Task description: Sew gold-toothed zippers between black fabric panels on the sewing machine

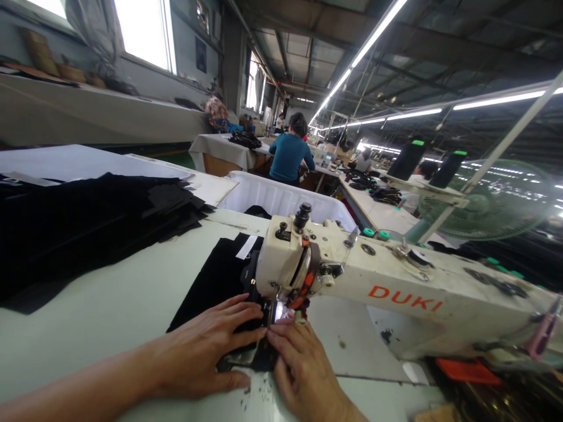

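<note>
A black fabric piece (210, 280) lies on the pale sewing table, its right edge under the head of a cream sewing machine (281, 258) lettered DUKI. A white strip (246, 247) rests on the far part of that fabric. My left hand (215, 340) lies flat on the cloth with its fingers spread, left of the needle area. Just in front of the needle, my right hand (299, 357) presses down with its fingers bent and close together. What lies under those fingertips is mostly hidden. A small lamp lights the spot by the needle.
Stacked black fabric pieces (97, 228) cover the table's left side. Behind the machine stands a white plastic bin (285, 196). Black thread cones (407, 161) and a green fan (484, 199) are at the right. A person in a teal top (290, 155) sits farther off.
</note>
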Action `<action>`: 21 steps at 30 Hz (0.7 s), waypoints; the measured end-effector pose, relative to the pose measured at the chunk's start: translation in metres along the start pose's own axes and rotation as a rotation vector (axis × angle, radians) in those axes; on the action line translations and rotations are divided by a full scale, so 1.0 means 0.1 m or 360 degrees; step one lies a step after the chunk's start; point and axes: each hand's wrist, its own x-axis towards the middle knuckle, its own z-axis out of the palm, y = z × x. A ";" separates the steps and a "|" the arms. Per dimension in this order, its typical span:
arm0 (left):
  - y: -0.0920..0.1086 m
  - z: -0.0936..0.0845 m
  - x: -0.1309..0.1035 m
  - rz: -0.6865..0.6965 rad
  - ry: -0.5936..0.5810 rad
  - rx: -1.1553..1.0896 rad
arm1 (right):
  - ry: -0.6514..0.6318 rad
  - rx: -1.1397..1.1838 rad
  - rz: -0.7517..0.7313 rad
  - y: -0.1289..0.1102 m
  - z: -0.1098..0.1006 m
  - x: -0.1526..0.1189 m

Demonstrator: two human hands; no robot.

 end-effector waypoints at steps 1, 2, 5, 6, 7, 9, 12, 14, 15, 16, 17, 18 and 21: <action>0.00 -0.02 0.02 0.0029 0.0038 0.0003 | -0.0004 -0.0016 -0.0003 0.00 0.01 -0.01; 0.00 -0.04 0.03 0.0059 0.0082 0.0005 | -0.0015 -0.0031 -0.0008 0.01 0.03 -0.01; -0.02 -0.04 0.05 0.0101 0.0208 0.0001 | -0.0054 -0.0090 0.0001 0.01 0.05 -0.02; -0.03 -0.03 0.05 0.0104 0.0242 -0.0008 | -0.0059 -0.0114 0.0009 0.02 0.06 -0.02; -0.04 -0.01 0.05 0.0107 0.0268 -0.0022 | -0.0063 -0.0137 0.0017 0.02 0.06 -0.02; -0.07 0.03 0.06 0.0109 0.0304 -0.0050 | -0.0058 -0.0180 0.0024 0.03 0.08 -0.02; -0.09 0.07 0.06 0.0112 0.0337 -0.0062 | -0.0045 -0.0222 0.0035 0.04 0.11 -0.03; -0.10 0.07 0.07 0.0101 0.0334 -0.0044 | -0.0039 -0.0235 0.0038 0.04 0.12 -0.04; -0.10 0.06 0.07 0.0088 0.0323 -0.0033 | -0.0033 -0.0239 0.0040 0.04 0.12 -0.05; -0.10 0.06 0.07 0.0077 0.0310 -0.0026 | -0.0024 -0.0241 0.0039 0.04 0.12 -0.05; -0.10 0.05 0.07 0.0065 0.0302 -0.0024 | -0.0012 -0.0244 0.0039 0.04 0.11 -0.05; -0.10 0.05 0.06 0.0061 0.0305 -0.0027 | 0.0001 -0.0251 0.0040 0.04 0.11 -0.06; -0.12 0.10 0.01 0.0082 0.0371 -0.0017 | 0.0080 -0.0292 0.0018 0.06 0.18 -0.06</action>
